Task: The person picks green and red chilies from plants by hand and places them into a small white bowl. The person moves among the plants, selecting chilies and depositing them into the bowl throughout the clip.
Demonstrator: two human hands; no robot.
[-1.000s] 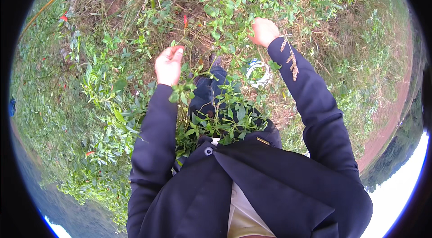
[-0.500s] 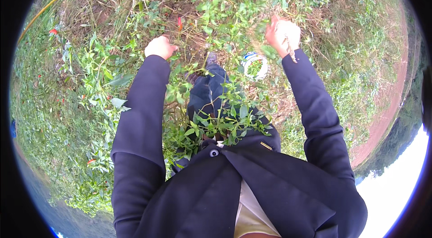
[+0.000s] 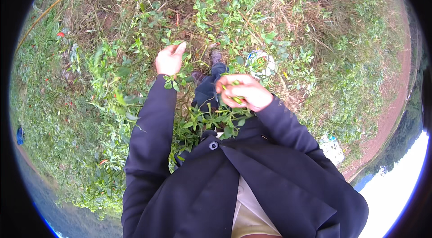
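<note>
My right hand (image 3: 245, 92) is in front of my legs, its fingers curled around several small green chili peppers (image 3: 237, 100) that show between them. Leafy stems of a chili plant (image 3: 198, 123) rise just below it, against my trousers. To the left, my left hand (image 3: 169, 61) is closed above the foliage, thumb pressed toward the fingers; whatever it may hold is hidden. Beyond my right hand stands a white bucket (image 3: 268, 68) with green and red chilies (image 3: 260, 61) inside.
Chili plants and dry grass cover the ground all around, with red chilies (image 3: 60, 34) at the left. A long yellowish stalk (image 3: 58, 6) arches at upper left. A white bag (image 3: 332, 149) lies at right, near a brown dirt strip (image 3: 375, 145).
My right hand has come down and left, from beyond the bucket to in front of my legs, and green chilies now show in it. My left hand has shifted slightly right and nearer.
</note>
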